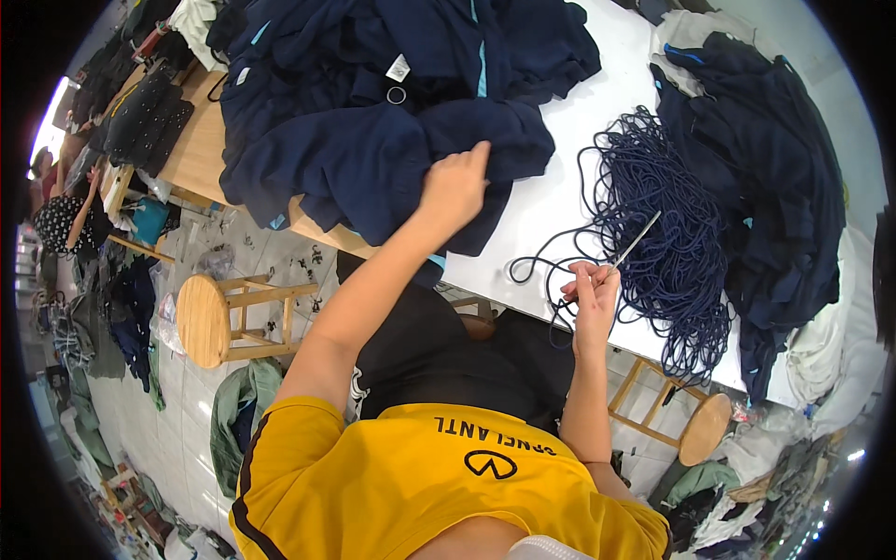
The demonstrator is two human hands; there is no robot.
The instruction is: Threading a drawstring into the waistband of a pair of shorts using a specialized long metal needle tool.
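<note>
My left hand [455, 185] reaches forward and grips a fold of a navy garment [373, 140] that lies on top of a heap of similar dark blue clothes on the white table [569, 168]. My right hand [592, 297] is near the table's front edge and pinches a thin metal threading needle [637, 238] that points up and to the right. A navy cord [537, 271] trails from that hand to a big tangled bundle of navy drawstring cords [667, 215] on the table just right of it.
More dark garments [775, 168] are piled at the table's right end. A round wooden stool [210, 319] stands on the tiled floor to the left, another stool [700, 425] at lower right. Clothes lie scattered on the floor. A person [61, 210] sits at far left.
</note>
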